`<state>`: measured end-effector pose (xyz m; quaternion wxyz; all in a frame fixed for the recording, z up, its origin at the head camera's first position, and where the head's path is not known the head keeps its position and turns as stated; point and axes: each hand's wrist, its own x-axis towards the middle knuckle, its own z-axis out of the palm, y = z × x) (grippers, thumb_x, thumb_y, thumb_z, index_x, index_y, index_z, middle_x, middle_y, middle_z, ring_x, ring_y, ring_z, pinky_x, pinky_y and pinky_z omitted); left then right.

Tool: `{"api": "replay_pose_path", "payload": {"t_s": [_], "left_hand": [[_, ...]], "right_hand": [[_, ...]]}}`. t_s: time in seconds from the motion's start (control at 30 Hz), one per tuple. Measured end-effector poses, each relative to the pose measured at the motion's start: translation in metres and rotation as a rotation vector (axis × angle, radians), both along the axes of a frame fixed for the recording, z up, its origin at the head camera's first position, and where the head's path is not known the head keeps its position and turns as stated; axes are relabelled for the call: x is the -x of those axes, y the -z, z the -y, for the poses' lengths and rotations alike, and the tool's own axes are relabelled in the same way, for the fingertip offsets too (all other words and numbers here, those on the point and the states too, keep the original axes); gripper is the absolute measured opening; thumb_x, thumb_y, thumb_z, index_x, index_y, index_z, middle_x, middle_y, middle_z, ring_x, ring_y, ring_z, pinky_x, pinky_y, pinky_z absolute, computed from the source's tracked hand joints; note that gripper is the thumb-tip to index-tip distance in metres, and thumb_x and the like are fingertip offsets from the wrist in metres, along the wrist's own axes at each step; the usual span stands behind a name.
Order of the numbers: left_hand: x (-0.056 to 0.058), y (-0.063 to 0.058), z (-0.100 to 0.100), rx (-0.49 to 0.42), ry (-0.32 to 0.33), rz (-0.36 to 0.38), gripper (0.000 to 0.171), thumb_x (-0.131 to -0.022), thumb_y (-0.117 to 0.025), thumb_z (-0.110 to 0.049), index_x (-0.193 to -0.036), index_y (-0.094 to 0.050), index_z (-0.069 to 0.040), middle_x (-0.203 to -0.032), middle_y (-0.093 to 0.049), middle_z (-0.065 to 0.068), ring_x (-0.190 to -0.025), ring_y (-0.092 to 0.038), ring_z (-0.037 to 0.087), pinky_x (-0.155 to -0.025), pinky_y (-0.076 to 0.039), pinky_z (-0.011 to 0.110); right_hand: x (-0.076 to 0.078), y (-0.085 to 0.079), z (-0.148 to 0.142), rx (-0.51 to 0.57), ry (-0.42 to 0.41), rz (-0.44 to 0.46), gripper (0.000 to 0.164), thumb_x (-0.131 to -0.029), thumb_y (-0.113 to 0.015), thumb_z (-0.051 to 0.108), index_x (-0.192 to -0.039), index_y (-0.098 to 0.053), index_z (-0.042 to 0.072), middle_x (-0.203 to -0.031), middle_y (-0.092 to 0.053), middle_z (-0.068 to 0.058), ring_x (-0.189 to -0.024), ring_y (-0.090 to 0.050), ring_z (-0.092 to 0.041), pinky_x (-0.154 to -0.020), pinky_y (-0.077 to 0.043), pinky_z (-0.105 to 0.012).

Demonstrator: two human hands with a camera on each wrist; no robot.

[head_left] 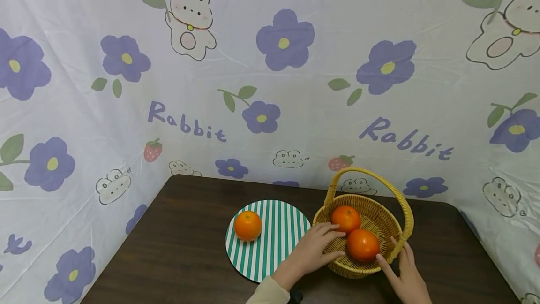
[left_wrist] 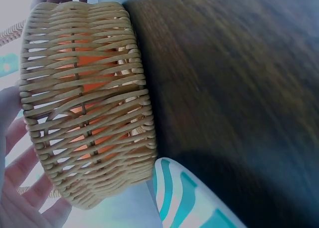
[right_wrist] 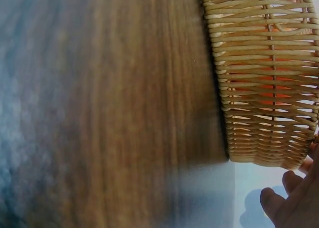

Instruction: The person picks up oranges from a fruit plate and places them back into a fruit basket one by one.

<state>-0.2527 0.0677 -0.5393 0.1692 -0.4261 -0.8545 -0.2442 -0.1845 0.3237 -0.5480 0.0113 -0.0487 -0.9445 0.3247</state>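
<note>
A wicker basket (head_left: pixel 381 217) with an arched handle stands at the table's right, holding two shiny oranges, one toward the back (head_left: pixel 346 218) and one toward the front (head_left: pixel 363 246). My left hand (head_left: pixel 310 249) reaches over the basket's left rim, fingers spread and slightly bent, fingertips right by the oranges. At the right rim is my right hand (head_left: pixel 406 273), its thumb beside the front orange and its fingers near the handle's base. Both wrist views show the woven side (left_wrist: pixel 84 101) close up, with orange showing through the gaps. A third orange (head_left: pixel 248 226) sits on a striped plate (head_left: pixel 270 252).
The round green-and-white plate lies just left of the basket, overlapped by my left forearm in the head view. A dark wooden table (head_left: pixel 177 238) carries everything. Behind and beside it hangs a white cloth (head_left: pixel 236 154) printed with rabbits and purple flowers.
</note>
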Motion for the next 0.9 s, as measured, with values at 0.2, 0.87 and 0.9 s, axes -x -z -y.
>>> {"api": "replay_pose_path", "payload": {"t_s": [0.2,0.87,0.9], "left_hand": [[-0.001,-0.001,0.006,-0.004,0.0,-0.026,0.044,-0.089,-0.059,-0.041,-0.13,-0.053,-0.025,-0.136,-0.049,0.001,-0.125,-0.044,0.017,-0.103,-0.038,0.032],[-0.002,0.0,0.024,0.023,0.006,-0.054,0.047,-0.089,-0.058,-0.04,-0.132,-0.05,-0.025,-0.137,-0.047,-0.002,-0.126,-0.043,0.018,-0.107,-0.033,0.036],[-0.002,0.0,0.026,0.024,0.004,-0.057,0.047,-0.089,-0.058,-0.041,-0.132,-0.05,-0.024,-0.137,-0.047,-0.002,-0.126,-0.043,0.018,-0.107,-0.033,0.035]], "right_hand": [[0.002,0.001,0.0,-0.002,-0.001,0.003,0.083,-0.093,-0.034,0.059,-0.149,-0.006,0.004,-0.15,0.004,-0.027,-0.121,-0.031,-0.057,-0.076,-0.042,-0.064],[0.004,0.003,0.0,-0.003,0.011,0.008,0.086,-0.092,-0.034,0.061,-0.149,-0.005,0.005,-0.149,0.003,-0.027,-0.123,-0.029,-0.056,-0.081,-0.039,-0.067],[0.004,0.003,0.001,-0.002,0.013,0.008,0.086,-0.091,-0.035,0.062,-0.149,-0.005,0.005,-0.149,0.003,-0.027,-0.123,-0.029,-0.056,-0.081,-0.039,-0.067]]}}
